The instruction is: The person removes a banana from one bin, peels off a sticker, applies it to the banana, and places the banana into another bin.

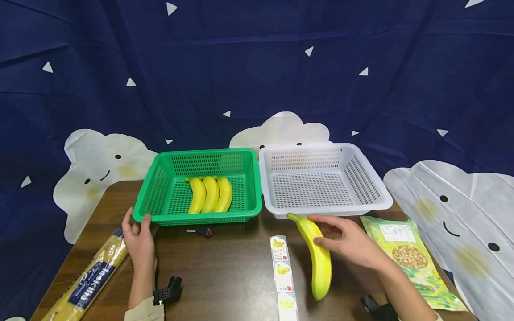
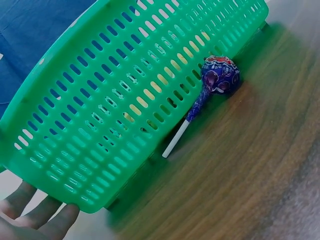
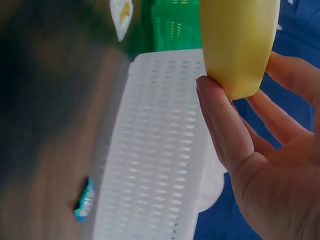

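Note:
My right hand [image 1: 351,240] holds a large yellow banana [image 1: 320,263] between thumb and fingers, above the table in front of the white basket [image 1: 327,211]. In the right wrist view the banana [image 3: 240,45] is partly cut off by the frame. At the near left corner of the green basket [image 1: 201,218], my left hand [image 1: 139,243] grips the rim, and its fingertips [image 2: 65,220] touch that corner in the left wrist view. Three yellow bananas [image 1: 210,195] lie side by side inside the green basket. A wrapped lollipop [image 1: 206,232] lies just before it.
A strip of banana stickers [image 1: 283,272] lies at the table's middle. Packaged spaghetti [image 1: 92,281] is at the left, and a green bag with a nut picture [image 1: 413,258] at the right. A small teal packet [image 3: 86,200] shows near the white basket in the right wrist view.

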